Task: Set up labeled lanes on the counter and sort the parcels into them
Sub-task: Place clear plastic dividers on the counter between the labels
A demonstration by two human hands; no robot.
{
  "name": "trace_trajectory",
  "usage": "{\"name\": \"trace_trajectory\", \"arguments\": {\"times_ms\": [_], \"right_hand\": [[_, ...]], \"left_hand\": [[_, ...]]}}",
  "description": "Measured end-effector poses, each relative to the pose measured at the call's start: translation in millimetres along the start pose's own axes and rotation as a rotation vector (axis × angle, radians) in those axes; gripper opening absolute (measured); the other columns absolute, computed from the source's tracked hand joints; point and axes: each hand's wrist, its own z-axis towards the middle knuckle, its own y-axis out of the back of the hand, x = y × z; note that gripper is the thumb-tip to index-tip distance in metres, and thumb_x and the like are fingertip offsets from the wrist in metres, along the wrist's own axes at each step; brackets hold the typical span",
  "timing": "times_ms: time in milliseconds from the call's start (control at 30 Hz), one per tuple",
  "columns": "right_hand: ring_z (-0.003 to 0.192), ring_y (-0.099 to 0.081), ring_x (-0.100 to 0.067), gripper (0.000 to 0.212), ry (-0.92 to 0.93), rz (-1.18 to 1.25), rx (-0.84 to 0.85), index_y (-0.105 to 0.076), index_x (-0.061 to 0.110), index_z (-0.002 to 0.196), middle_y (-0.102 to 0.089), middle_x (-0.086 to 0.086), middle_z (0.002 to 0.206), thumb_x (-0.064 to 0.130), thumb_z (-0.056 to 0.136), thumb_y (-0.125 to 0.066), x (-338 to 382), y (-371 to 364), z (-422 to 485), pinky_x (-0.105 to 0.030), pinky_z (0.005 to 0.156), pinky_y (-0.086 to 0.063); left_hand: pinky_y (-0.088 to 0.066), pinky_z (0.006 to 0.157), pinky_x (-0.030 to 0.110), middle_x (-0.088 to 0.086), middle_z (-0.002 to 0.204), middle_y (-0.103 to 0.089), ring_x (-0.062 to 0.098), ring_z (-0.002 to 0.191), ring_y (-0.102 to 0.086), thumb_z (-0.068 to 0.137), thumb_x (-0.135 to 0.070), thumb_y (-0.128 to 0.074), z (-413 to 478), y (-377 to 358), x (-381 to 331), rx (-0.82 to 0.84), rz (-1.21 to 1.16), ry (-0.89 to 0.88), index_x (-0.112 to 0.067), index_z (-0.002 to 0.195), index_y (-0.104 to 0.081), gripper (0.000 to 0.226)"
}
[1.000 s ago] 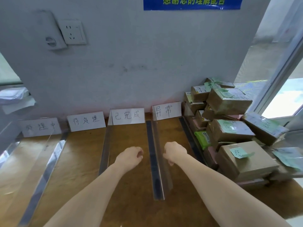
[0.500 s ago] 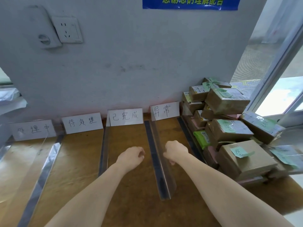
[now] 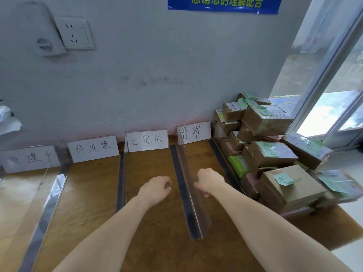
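**Sorting hasn't started, I'm on the lane dividers**

I'd call this the setup step. My left hand (image 3: 155,190) is curled in a loose fist just beside the clear acrylic divider (image 3: 193,203), with nothing in it. My right hand (image 3: 210,181) is curled against the divider's other side, and I honestly can't tell if it's pinching the wall or just nudging it. The divider runs between the 已完成 card (image 3: 147,140) and the 异常 card (image 3: 193,132). The parcels (image 3: 273,156) are all heaped at the right end of the counter (image 3: 88,193), with none in a lane. Next move, I reckon: square the divider to the cards, then lift boxes off the top so the heap doesn't topple.
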Motion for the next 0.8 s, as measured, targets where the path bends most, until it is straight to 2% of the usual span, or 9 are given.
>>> {"name": "trace_trajectory", "arguments": {"times_ms": [67,167,300,400,467,567,667,800], "right_hand": [[0.062,-0.067,-0.014,0.015,-0.011,-0.003,-0.02,-0.054,0.016,0.092,-0.063,-0.002,0.074,0.029,0.098,-0.052,-1.6,0.9,-0.8,-0.023,0.057,-0.05],[0.073,-0.066,-0.018,0.022,-0.014,-0.022,-0.059,-0.058,0.013,0.097,-0.063,-0.003,0.082,0.033,0.099,-0.05,-4.7,3.8,-2.4,-0.028,0.068,-0.054],[0.086,-0.06,-0.021,0.027,0.011,-0.045,-0.11,-0.06,0.014,0.112,-0.063,-0.003,0.1,0.035,0.098,-0.05,-19.3,12.0,-7.3,-0.032,0.072,-0.049],[0.112,-0.054,-0.03,0.036,0.026,-0.12,-0.11,-0.055,0.017,0.127,-0.056,-0.007,0.121,0.037,0.098,-0.05,-39.3,24.3,-15.4,-0.044,0.093,-0.047],[0.119,-0.05,-0.032,0.04,0.025,-0.145,-0.135,-0.052,0.018,0.133,-0.051,-0.008,0.127,0.037,0.097,-0.051,-54.6,33.9,-19.8,-0.049,0.099,-0.044],[0.12,-0.051,-0.03,0.04,0.026,-0.141,-0.184,-0.051,0.021,0.135,-0.05,-0.008,0.128,0.034,0.097,-0.052,-79.0,50.5,-25.1,-0.047,0.1,-0.044],[0.122,-0.049,-0.03,0.041,0.045,-0.136,-0.246,-0.05,0.024,0.137,-0.05,-0.006,0.132,0.033,0.098,-0.052,-107.3,68.4,-29.6,-0.046,0.1,-0.045],[0.114,-0.053,-0.032,0.035,0.068,-0.158,-0.311,-0.052,0.024,0.132,-0.051,-0.007,0.124,0.027,0.097,-0.05,-151.1,92.7,-30.1,-0.041,0.088,-0.044]], "left_hand": [[-0.049,0.083,0.019,-0.003,0.12,-0.061,0.01,0.104,-0.059,0.097,-0.023,-0.049,0.2,0.7,-0.2,0.003,0.008,-0.015,-0.021,0.123,-0.057,0.027],[-0.05,0.082,0.02,-0.003,0.12,-0.061,0.01,0.103,-0.059,0.098,-0.023,-0.048,2.8,1.9,-5.6,0.003,0.025,-0.04,-0.021,0.124,-0.056,0.028],[-0.054,0.083,0.03,-0.004,0.115,-0.062,0.012,0.098,-0.06,0.098,-0.028,-0.046,13.7,7.4,-26.0,-0.041,0.085,-0.083,-0.022,0.121,-0.054,0.025],[-0.054,0.081,0.032,-0.005,0.106,-0.063,0.012,0.09,-0.061,0.098,-0.032,-0.045,23.6,8.9,-49.4,-0.108,0.165,-0.127,-0.023,0.113,-0.053,0.019],[-0.052,0.084,0.033,-0.006,0.102,-0.062,0.011,0.089,-0.061,0.097,-0.034,-0.046,29.9,9.1,-67.7,-0.15,0.198,-0.179,-0.024,0.111,-0.054,0.019],[-0.049,0.088,0.034,-0.006,0.103,-0.062,0.013,0.093,-0.06,0.097,-0.036,-0.046,41.3,9.7,-97.3,-0.17,0.224,-0.25,-0.025,0.111,-0.053,0.019],[-0.049,0.086,0.032,-0.006,0.102,-0.062,0.012,0.092,-0.06,0.097,-0.036,-0.047,53.9,8.7,-129.4,-0.185,0.252,-0.31,-0.025,0.111,-0.053,0.019],[-0.051,0.085,0.036,-0.003,0.098,-0.061,0.015,0.091,-0.06,0.096,-0.033,-0.047,71.7,3.6,-180.1,-0.24,0.292,-0.355,-0.022,0.105,-0.056,0.017]]}}
